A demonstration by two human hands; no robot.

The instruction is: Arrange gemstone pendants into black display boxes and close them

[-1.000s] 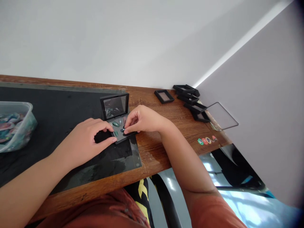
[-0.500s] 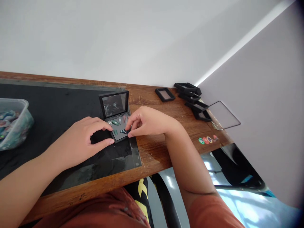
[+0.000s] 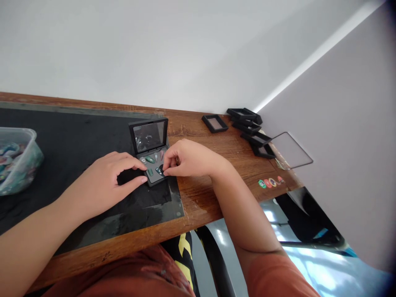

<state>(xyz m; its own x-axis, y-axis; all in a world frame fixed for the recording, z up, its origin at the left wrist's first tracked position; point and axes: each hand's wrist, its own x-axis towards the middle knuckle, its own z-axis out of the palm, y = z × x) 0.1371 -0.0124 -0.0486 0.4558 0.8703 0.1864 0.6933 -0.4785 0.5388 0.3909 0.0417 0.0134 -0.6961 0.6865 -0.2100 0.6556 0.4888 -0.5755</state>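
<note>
A small black case (image 3: 150, 180) stands open on the dark mat, its clear-windowed lid (image 3: 149, 136) tilted up at the back. Several nail-shaped pieces lie on its grey base, among them a green one (image 3: 150, 160) and a pink one (image 3: 161, 154). My left hand (image 3: 116, 177) steadies the case's left edge, thumb and index finger apart, with nothing between them. Over the right side of the base, my right hand (image 3: 185, 159) pinches a dark glossy piece (image 3: 159, 170), partly hidden by the fingertips.
A clear plastic tub (image 3: 31, 161) of small colourful items stands at the far left. Black frames (image 3: 215, 123) lie at the back right, several of them piled by the wall. Round stickers (image 3: 267, 183) are near the table's right edge.
My right hand has shifted slightly left, and the dark piece in its fingers has turned and now sits more steeply angled. My left hand has barely moved.
</note>
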